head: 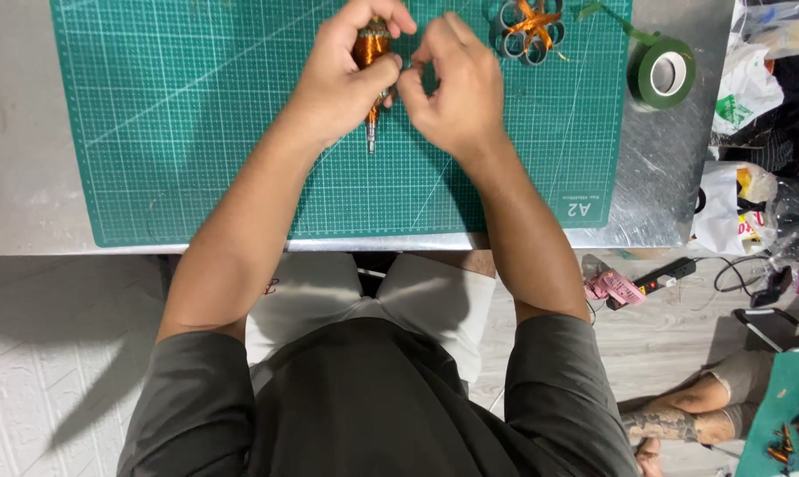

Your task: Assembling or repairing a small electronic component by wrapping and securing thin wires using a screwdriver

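Green mat (196, 132) — orange spool (370, 46) between fingers (391, 69)

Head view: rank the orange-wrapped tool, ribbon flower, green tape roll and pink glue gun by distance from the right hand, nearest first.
From the right hand:
1. Orange-wrapped tool, just to its left, held in the left hand.
2. Ribbon flower, up and to the right on the cutting mat.
3. Green tape roll, farther right, at the mat's edge.
4. Pink glue gun, down on the floor, to the right.
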